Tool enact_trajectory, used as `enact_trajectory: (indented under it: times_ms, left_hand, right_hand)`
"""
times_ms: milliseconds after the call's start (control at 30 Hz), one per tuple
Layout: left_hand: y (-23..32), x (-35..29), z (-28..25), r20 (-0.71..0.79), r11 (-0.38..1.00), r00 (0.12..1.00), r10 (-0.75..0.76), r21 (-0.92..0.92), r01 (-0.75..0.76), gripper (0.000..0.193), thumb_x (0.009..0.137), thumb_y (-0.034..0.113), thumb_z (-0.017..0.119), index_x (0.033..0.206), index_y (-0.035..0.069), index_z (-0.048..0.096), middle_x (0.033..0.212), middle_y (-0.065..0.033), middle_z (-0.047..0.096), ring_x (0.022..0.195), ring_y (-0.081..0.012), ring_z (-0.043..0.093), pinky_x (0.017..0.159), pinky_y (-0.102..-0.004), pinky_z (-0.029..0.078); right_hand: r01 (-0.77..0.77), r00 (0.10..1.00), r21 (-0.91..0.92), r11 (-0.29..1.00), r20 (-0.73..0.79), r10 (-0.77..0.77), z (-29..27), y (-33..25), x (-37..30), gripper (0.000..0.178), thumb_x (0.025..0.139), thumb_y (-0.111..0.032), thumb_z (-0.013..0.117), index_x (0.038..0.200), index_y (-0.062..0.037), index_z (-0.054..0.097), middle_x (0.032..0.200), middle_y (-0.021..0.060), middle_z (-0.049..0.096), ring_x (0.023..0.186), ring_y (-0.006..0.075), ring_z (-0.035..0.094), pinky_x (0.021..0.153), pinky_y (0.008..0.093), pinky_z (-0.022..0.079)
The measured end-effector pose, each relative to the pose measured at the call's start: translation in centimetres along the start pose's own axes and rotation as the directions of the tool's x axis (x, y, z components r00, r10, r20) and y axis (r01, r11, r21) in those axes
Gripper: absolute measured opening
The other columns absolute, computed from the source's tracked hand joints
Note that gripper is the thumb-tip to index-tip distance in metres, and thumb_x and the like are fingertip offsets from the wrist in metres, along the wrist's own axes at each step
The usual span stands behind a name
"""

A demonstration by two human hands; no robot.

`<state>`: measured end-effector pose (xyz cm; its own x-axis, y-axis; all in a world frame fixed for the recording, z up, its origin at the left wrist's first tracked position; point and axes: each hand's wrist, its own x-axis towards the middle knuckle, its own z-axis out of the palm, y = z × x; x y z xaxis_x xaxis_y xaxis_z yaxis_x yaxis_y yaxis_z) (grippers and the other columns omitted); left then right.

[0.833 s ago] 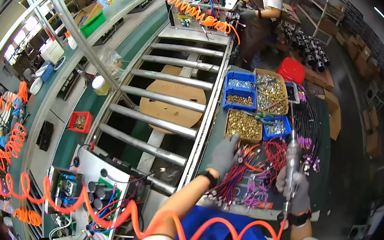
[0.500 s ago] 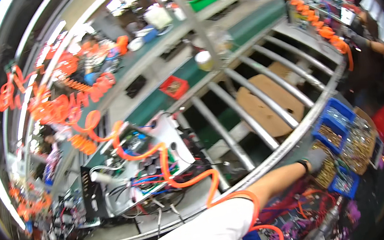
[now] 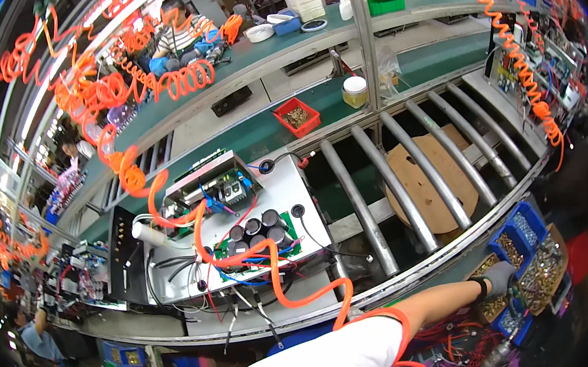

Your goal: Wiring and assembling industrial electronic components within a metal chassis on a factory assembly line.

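My right arm, in a white sleeve, stretches across to the right. My right hand [image 3: 499, 278], in a grey glove with a dark band at the wrist, is down among the brass-coloured screws [image 3: 492, 306] and other small metal fasteners [image 3: 538, 269] in an open cardboard box. Its fingers are too hidden to show whether they grip anything. Blue bins of fasteners [image 3: 514, 238] adjoin the hand. My left hand is out of view. To the left sits an open metal chassis [image 3: 288, 191] with a green circuit board, black capacitors [image 3: 254, 229] and loose wires.
An orange air hose [image 3: 288, 302] runs over the chassis and around my upper arm. Metal rollers [image 3: 402, 186] lie right of the chassis, above a round brown board [image 3: 430, 187]. Beyond are a red bin of screws [image 3: 296, 117], a white-lidded jar [image 3: 355, 92] and a metal post [image 3: 363, 40].
The view has turned and steadied, so the bench sits differently and looks sharper. My right hand remains at the box of fasteners, slightly shifted toward the blue bins.
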<state>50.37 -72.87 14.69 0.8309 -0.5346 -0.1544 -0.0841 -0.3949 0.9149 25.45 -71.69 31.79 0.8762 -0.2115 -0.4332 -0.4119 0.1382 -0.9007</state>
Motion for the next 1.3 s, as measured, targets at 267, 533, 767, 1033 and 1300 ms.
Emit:
enact_trajectory:
  times_ms: [267,533,767,1033,1300]
  left_hand:
    - [11.1,-6.0,-17.4,-0.255,0.967,0.942,0.22,-0.074,-0.246,0.022,0.069,-0.001,0.057,0.08,0.005,0.075,0.078,-0.0155,0.073,0.074,-0.0279,0.071,0.066,-0.0392,0.056]
    - [14.9,-27.3,-41.7,-0.309,0.922,0.918,0.248,-0.217,-0.322,0.024,0.09,0.022,0.071,0.095,-0.002,0.072,0.073,-0.0048,0.067,0.061,-0.0127,0.063,0.056,-0.0275,0.054]
    - [10.6,-49.4,-43.8,-0.575,0.89,0.808,-0.128,-0.427,-0.163,0.032,0.099,0.036,0.064,0.087,0.006,0.064,0.072,0.0028,0.059,0.053,-0.0061,0.055,0.047,-0.0207,0.046]
    - [7.8,-55.8,-44.7,-0.74,0.819,0.653,-0.161,-0.469,-0.33,0.042,0.099,0.047,0.061,0.09,0.005,0.062,0.076,0.0028,0.057,0.055,-0.0014,0.049,0.049,-0.0173,0.042]
    - [6.5,-55.8,-45.3,-0.706,0.782,0.695,-0.136,-0.507,-0.362,0.043,0.099,0.047,0.061,0.086,0.006,0.062,0.072,-0.001,0.058,0.051,-0.0063,0.048,0.047,-0.0212,0.042]
  right_hand:
    - [0.065,0.984,0.008,0.998,0.167,-0.065,6.0,-2.0,-3.0,0.085,0.076,-0.03,0.074,0.147,0.0022,0.04,0.094,0.0142,0.067,0.074,0.0222,0.064,0.064,0.0346,0.052]
    - [0.097,0.851,0.092,0.991,0.509,-0.131,12.6,-2.3,-3.0,0.088,0.076,-0.031,0.075,0.148,0.0024,0.039,0.099,0.0151,0.067,0.08,0.0238,0.065,0.069,0.0363,0.053]
    - [0.021,0.408,0.166,0.986,0.899,-0.16,25.1,-1.6,-1.5,0.09,0.075,-0.033,0.076,0.149,0.0027,0.038,0.103,0.0158,0.068,0.085,0.0252,0.066,0.073,0.0377,0.053]
    - [0.031,0.286,-0.067,0.997,0.957,0.055,31.9,-2.3,-3.4,0.093,0.073,-0.032,0.076,0.15,0.0022,0.037,0.102,0.0144,0.067,0.082,0.023,0.066,0.072,0.0356,0.053]
    - [0.028,0.27,-0.142,0.99,0.954,0.129,33.2,-2.9,-4.1,0.096,0.07,-0.032,0.077,0.15,0.0017,0.036,0.101,0.0129,0.066,0.08,0.0209,0.066,0.071,0.0334,0.053]
